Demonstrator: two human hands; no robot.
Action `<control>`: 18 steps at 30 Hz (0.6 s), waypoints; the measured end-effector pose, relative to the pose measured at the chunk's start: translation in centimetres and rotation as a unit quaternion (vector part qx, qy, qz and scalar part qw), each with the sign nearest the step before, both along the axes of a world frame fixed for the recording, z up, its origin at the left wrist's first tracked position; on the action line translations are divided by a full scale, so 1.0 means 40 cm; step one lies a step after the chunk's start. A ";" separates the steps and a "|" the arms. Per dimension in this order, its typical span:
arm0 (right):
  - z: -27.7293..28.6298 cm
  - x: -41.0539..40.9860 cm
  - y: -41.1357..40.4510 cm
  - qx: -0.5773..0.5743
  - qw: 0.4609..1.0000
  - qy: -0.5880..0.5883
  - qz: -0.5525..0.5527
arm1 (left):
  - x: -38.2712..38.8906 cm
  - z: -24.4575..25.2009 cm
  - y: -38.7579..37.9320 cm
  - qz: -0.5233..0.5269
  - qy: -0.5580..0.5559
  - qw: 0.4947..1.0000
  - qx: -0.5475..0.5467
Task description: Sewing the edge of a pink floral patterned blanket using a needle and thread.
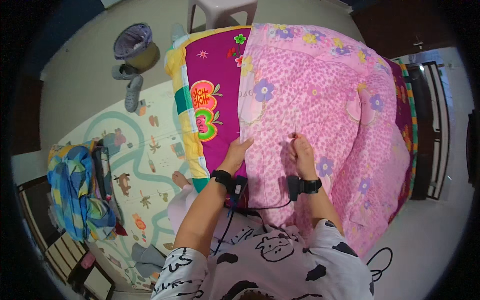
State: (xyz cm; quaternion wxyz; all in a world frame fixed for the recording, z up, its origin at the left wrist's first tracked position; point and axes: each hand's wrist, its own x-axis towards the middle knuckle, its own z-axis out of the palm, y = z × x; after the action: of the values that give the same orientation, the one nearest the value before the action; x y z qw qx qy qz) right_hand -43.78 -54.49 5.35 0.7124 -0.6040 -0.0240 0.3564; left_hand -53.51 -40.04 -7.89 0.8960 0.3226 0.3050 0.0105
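A pink floral quilt (292, 82) lies spread over a magenta quilt (213, 67) bordered in yellow, green and white checks. My left hand (237, 152) grips the left edge of the pink quilt, its thumb on top and the other fingers partly hidden. To its right, my right hand (302, 152) is raised over the pink cloth with fingers curled. Between its thumb and forefinger it pinches a thin needle-like thing (296, 129), too fine to make out clearly. Each wrist bears a black strapped device, and a black cable (268, 207) runs between them.
A patterned play mat (165, 198) covers the floor at left. On it lies a heap of blue checked cloth (77, 187). Grey clogs (132, 93) and a lined waste bin (137, 48) stand beyond. A plastic stool (223, 11) is at the far edge. A cable loops (382, 258) at lower right.
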 end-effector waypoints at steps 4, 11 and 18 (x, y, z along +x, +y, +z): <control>0.043 0.009 0.037 -0.107 0.991 -0.061 0.051 | -0.069 0.026 0.031 -0.029 -0.088 0.992 -0.088; 0.268 0.145 -0.102 -0.366 0.913 -0.093 0.156 | -0.282 0.110 0.127 -0.108 -0.001 0.992 -0.066; 1.055 0.517 -0.537 -0.746 0.442 -0.484 0.119 | -0.247 0.115 0.125 -0.192 0.131 0.970 0.072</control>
State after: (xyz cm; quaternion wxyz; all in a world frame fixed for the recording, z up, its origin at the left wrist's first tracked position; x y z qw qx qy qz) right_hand -23.11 -75.98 47.56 -0.1897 -0.9680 -0.1612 -0.0320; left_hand -63.37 -35.04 -3.28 0.8077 0.4373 0.3508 -0.1826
